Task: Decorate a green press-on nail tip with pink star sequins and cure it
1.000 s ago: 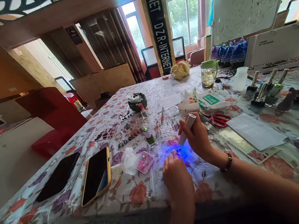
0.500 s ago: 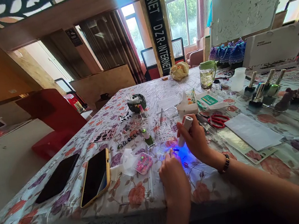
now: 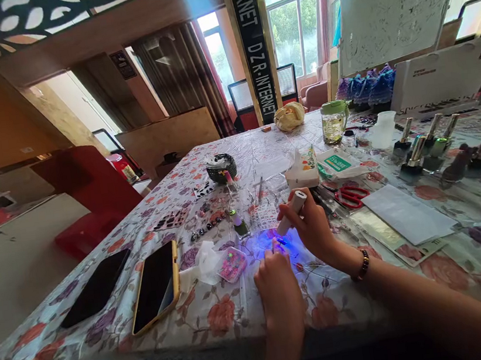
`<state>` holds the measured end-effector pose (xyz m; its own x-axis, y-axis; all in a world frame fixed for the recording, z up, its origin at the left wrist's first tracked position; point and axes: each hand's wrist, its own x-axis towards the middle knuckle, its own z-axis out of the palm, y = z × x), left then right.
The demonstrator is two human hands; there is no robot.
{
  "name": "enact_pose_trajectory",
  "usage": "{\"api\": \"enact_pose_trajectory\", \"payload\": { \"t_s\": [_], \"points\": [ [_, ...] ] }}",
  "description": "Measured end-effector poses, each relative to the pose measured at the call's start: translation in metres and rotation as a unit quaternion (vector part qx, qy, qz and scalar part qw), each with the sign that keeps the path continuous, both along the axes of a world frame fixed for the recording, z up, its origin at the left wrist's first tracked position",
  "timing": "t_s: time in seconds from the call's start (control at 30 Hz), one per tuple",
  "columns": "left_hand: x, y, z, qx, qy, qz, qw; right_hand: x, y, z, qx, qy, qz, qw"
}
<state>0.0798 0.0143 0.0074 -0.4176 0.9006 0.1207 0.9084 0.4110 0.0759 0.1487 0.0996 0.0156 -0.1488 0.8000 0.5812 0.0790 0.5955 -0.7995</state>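
Note:
My right hand [image 3: 312,222] is wrapped round a small white lamp [image 3: 291,211], tilted down to the left, which casts blue-violet light on the tablecloth. Just below and left of it, my left hand [image 3: 277,281] is closed, its fingertips in the glow; what they pinch, if anything, is too small to make out. A green polish bottle [image 3: 240,225] stands beyond my left hand, beside a sheet of small clear pieces [image 3: 265,217]. Left of the hand lie a box of pink glitter shapes [image 3: 232,263] and a crumpled white tissue [image 3: 207,262].
Two phones [image 3: 97,286] [image 3: 154,286] lie at the left. To the right are red scissors [image 3: 351,196], white paper [image 3: 406,211] and several polish bottles [image 3: 410,160]. Farther back stand a tissue pack [image 3: 302,169], a black basket [image 3: 221,169] and a green-lidded jug [image 3: 333,122].
The lamp in my right hand has shifted left and tilts more, and its glow has moved left over my left fingertips. My left hand has barely moved.

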Motion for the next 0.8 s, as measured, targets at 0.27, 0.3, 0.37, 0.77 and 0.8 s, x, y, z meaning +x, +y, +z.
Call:
{"api": "enact_pose_trajectory", "payload": {
  "t_s": [0.27,0.3,0.37,0.77,0.8],
  "points": [
    [0.0004,0.0011,0.0038,-0.015,0.015,-0.007,1.000,-0.0007,0.0001,-0.0016,-0.003,-0.005,0.001,1.000],
    [0.0003,0.0013,0.0040,-0.018,0.016,-0.008,1.000,-0.0009,0.0001,-0.0018,-0.003,-0.007,0.008,1.000],
    [0.0002,0.0016,0.0045,-0.025,0.017,-0.007,1.000,-0.0012,0.0002,-0.0018,-0.004,-0.011,0.015,1.000],
    [0.0043,-0.0002,0.0047,-0.027,0.035,-0.001,0.999,-0.0001,-0.0018,0.0007,0.001,-0.010,-0.014,1.000],
    [0.0045,-0.0007,0.0043,-0.026,0.036,-0.003,0.999,0.0001,-0.0023,0.0009,0.002,-0.010,-0.019,1.000]
  ]
}}
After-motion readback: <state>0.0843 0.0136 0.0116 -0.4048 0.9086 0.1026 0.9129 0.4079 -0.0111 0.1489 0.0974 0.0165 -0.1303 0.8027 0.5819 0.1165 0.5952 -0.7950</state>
